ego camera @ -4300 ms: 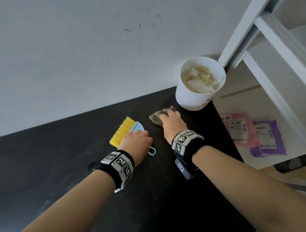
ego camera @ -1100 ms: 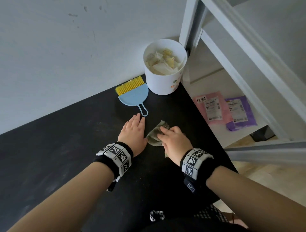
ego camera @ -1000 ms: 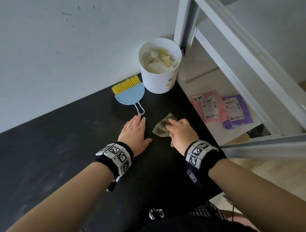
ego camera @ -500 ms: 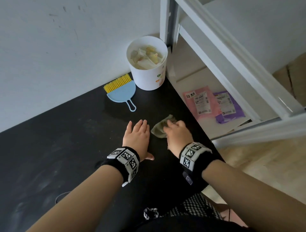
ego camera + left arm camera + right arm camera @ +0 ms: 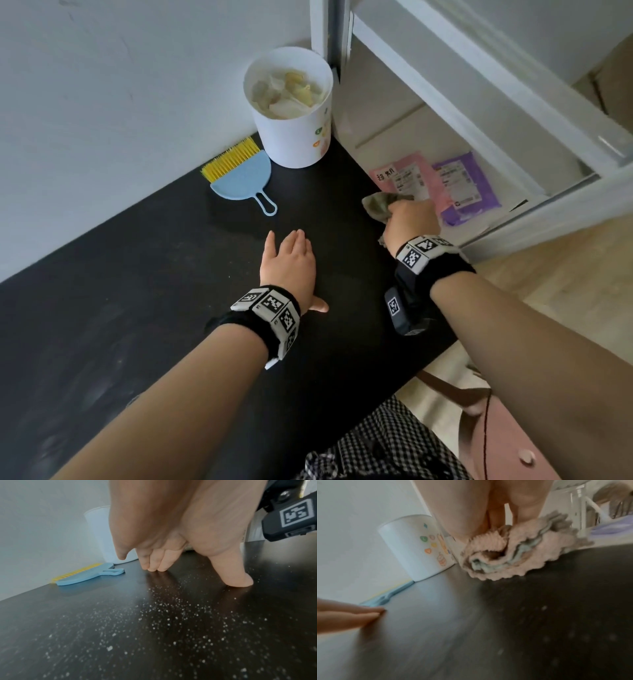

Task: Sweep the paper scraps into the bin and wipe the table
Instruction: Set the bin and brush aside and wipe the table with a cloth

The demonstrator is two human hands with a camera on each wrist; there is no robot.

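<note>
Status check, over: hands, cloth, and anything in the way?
Left hand flat on table. Right hand grips cloth at right edge. White specks remain. Brush and bin parked by wall.

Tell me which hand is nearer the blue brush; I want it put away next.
Left. The left hand lies flat on the table just below the blue brush; the right hand, holding the cloth, is farther right at the table's edge.

Both forearms bare, no sleeves. Left wrist band [image 5: 270, 317]: black strap, ring of white tiles, each printed with black square code. Right wrist band [image 5: 424, 255]: same black-and-white tiles. Black camera box [image 5: 399, 310] slung under right wrist, small white code tag on side. Black-and-white checked garment [image 5: 387, 448] at lower edge.
</note>
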